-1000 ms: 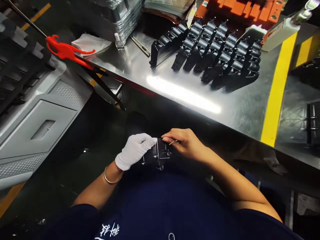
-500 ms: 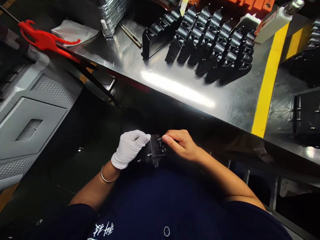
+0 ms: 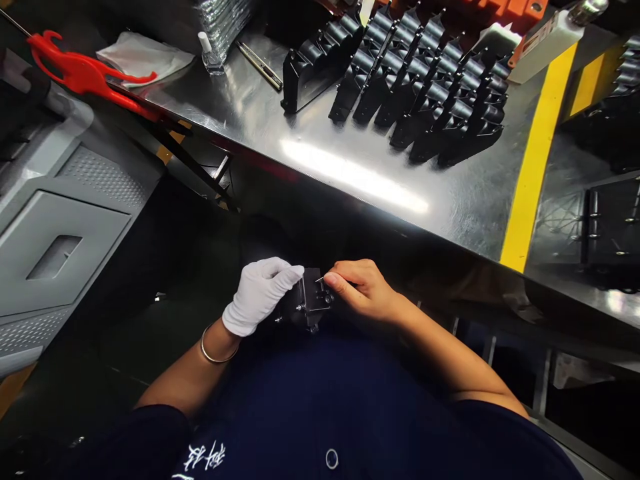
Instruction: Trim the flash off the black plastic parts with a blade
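My left hand, in a white glove, pinches the upper left edge of a small black plastic part with pegs and a round boss. Bare and closed, my right hand pinches a thin, short metal piece between thumb and forefinger. The tip of that piece points at the part's right side; whether it touches is too small to tell. Both hands are low in front of my body, short of the bench edge.
Several black ribbed moulded parts stand in rows on the metal bench. A cutter knife, a small bottle and a red air gun lie to the left. A white bottle stands right, by yellow tape.
The view has shifted slightly, so the bench items sit a little higher and further left. Both hands keep nearly the same pose around the black part.
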